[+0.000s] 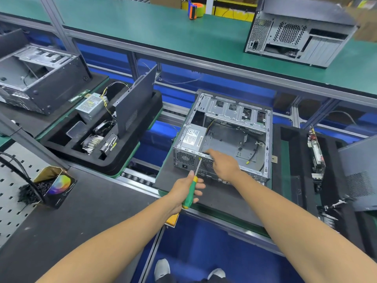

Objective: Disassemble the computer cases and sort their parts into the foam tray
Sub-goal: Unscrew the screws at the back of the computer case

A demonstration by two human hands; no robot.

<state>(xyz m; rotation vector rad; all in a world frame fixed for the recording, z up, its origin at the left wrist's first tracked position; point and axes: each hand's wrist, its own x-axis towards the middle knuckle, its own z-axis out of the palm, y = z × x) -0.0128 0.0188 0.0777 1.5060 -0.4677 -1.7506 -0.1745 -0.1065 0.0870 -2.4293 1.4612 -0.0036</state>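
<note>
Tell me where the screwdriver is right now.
In the head view the screwdriver sits low and centre, gripped by the left hand, its tip against the rear panel of the open computer case, beside the right hand.

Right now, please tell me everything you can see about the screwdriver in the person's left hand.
The screwdriver has a green handle with a yellow band near its collar and a thin, bare metal shaft. The left hand grips the handle, thumb lying along it. It slants up and to the right, and its tip meets the rear panel of the open computer case, just beside the power supply. The right hand rests on the case edge close to the tip.
</note>
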